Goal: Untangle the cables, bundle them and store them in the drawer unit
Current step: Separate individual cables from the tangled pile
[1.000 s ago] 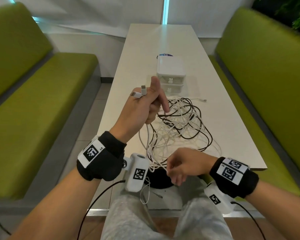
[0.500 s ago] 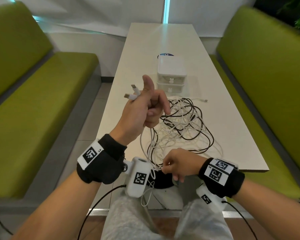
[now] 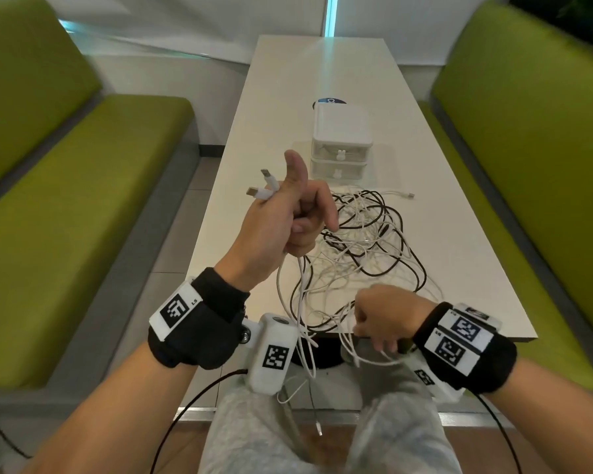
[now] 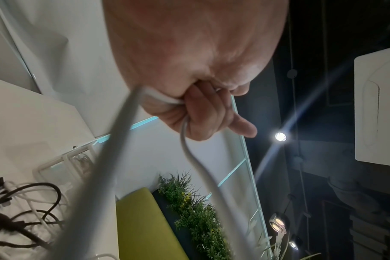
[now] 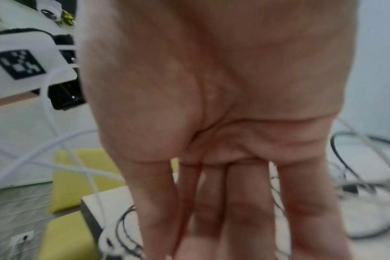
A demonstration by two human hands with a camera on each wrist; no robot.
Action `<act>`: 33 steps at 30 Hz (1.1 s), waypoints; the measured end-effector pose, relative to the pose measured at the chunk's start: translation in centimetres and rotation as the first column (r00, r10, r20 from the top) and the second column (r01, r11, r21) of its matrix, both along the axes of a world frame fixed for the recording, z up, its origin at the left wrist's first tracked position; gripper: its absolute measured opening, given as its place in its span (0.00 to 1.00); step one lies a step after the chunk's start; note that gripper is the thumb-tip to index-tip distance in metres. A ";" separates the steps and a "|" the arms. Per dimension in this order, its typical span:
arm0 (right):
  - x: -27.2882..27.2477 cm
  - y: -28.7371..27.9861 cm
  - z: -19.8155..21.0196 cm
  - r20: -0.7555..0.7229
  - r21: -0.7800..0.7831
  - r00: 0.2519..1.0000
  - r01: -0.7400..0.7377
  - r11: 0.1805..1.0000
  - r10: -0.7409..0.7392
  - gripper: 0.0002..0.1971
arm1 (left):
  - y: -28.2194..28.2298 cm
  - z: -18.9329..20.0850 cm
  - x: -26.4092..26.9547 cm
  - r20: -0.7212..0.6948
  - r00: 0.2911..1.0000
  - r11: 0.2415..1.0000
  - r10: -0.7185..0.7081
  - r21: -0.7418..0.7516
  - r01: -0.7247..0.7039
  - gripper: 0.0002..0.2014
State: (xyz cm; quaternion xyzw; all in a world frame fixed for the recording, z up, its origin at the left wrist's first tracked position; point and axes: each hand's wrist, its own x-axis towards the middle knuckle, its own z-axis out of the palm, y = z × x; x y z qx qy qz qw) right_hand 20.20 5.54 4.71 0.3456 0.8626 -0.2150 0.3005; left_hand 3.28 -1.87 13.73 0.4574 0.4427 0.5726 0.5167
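Observation:
My left hand (image 3: 288, 220) is raised over the table's left side and grips a white cable (image 3: 300, 278). Two of its USB plugs (image 3: 262, 188) stick out to the left past the upright thumb. The left wrist view shows the left hand (image 4: 200, 114) curled round the white cable (image 4: 189, 158). My right hand (image 3: 384, 313) sits at the table's near edge with fingers curled on white cable strands that loop below it. A tangle of black and white cables (image 3: 363, 241) lies between the hands and the white drawer unit (image 3: 341, 138), whose drawers are shut.
The long white table (image 3: 322, 73) runs between two green benches (image 3: 83, 200). A loose white plug end (image 3: 408, 195) lies right of the tangle. A cable end dangles over my lap below the table's near edge.
My left hand has turned, so the two plugs now stick out further to the left. The right hand has stayed at the table's near edge, still on the white strands.

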 end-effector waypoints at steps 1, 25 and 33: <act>-0.2 0.3 0.3 -0.012 0.138 1.000 -0.011 0.990 0.013 0.11 | 0.0 0.0 0.0 0.005 1.000 1.000 -0.001 -0.001 0.001 0.39; -1.9 -1.8 0.0 -0.428 -0.215 0.904 -0.115 0.970 0.012 0.25 | 0.8 -0.1 0.4 -0.065 0.998 0.999 0.028 0.038 -0.025 0.36; -1.6 -4.5 -2.5 -0.221 -0.274 0.964 -0.207 0.939 0.147 0.21 | 0.3 0.7 -0.8 -0.014 0.999 0.995 0.051 0.090 -0.049 0.38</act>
